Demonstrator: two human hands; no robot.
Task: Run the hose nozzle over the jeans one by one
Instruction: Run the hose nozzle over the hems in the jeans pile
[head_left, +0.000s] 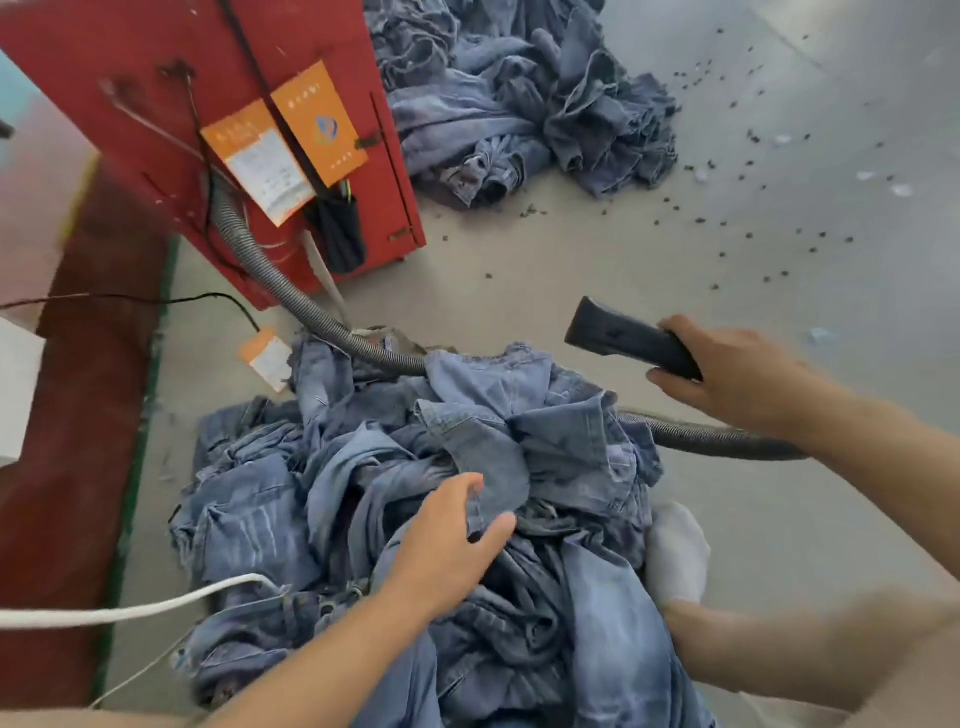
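**Nozzle held clear of the near denim pile**

Grey concrete floor (571, 270) fills the view, dotted with small dark bits of debris (748, 236) toward the right. A red machine cabinet (218, 62) stands at upper left with orange tags (311, 124) hanging on its side, and a ribbed grey hose (270, 275) runs down from it, across the top of the near heap of jeans (395, 467), and on to the right under the forearm.

The right hand (732, 374) is curled round the rear of the black flat nozzle (618, 332), thumb on top and fingers beneath. The nozzle's mouth points up and left and sits in the air above bare floor, just past the upper right edge of the near heap, not touching the denim.

The left hand (447, 540) rests on the middle of that heap, fingers loosely spread, thumb and fingers either side of a fold of denim; whether it actually pinches the fold cannot be told.

A second heap of jeans (519, 104) lies well apart, behind the cabinet. A white cord (130, 610) crosses lower left.
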